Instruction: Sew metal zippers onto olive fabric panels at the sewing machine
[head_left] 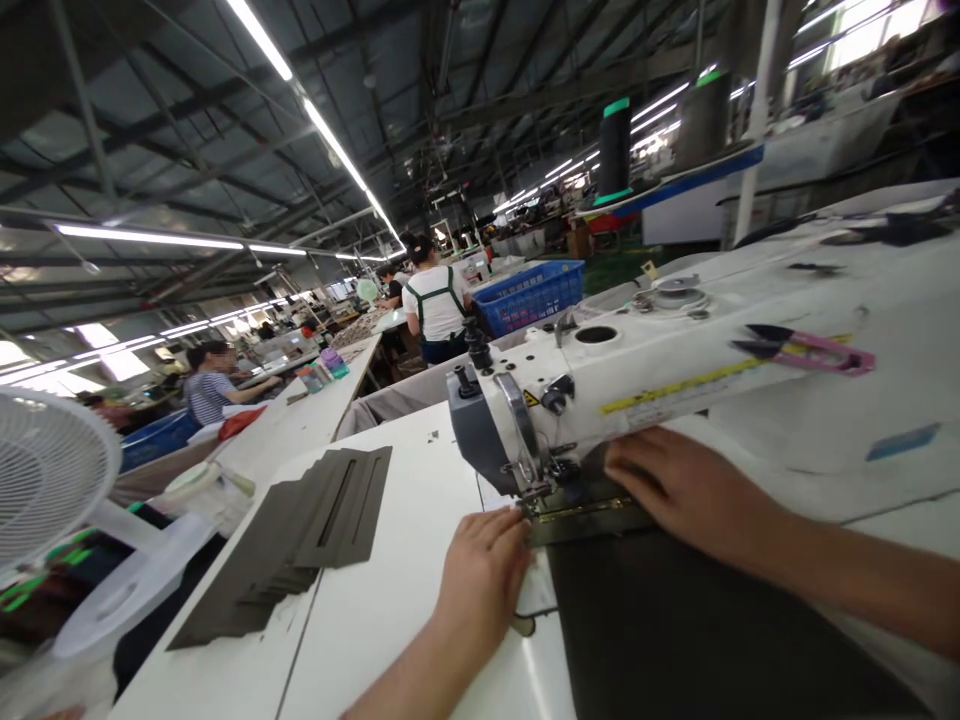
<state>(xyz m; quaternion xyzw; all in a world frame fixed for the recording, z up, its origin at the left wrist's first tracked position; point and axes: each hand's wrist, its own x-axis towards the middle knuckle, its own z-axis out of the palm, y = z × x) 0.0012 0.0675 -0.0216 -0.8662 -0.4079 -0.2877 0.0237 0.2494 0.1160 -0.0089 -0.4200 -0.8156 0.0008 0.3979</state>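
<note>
A white sewing machine (517,400) stands over dark fabric (645,620) that hangs toward the front edge. Beneath the needle area a strip with a gold line (585,508) lies on the fabric. My left hand (484,560) is just left of the presser foot, fingers together and pressed on the fabric's left edge. On the right, under the machine arm, my right hand (675,485) rests on the fabric, its thumb and fingers curled on the cloth. Pink-handled snips (817,352) and a yellow tape (675,388) lie on the machine arm.
Overlapping dark fabric pieces (300,530), some slotted, lie left on the white table (375,620). A white fan (52,480) stands at the far left. Behind the machine are a blue crate (532,297) and a person (439,305); another person (210,385) sits further left.
</note>
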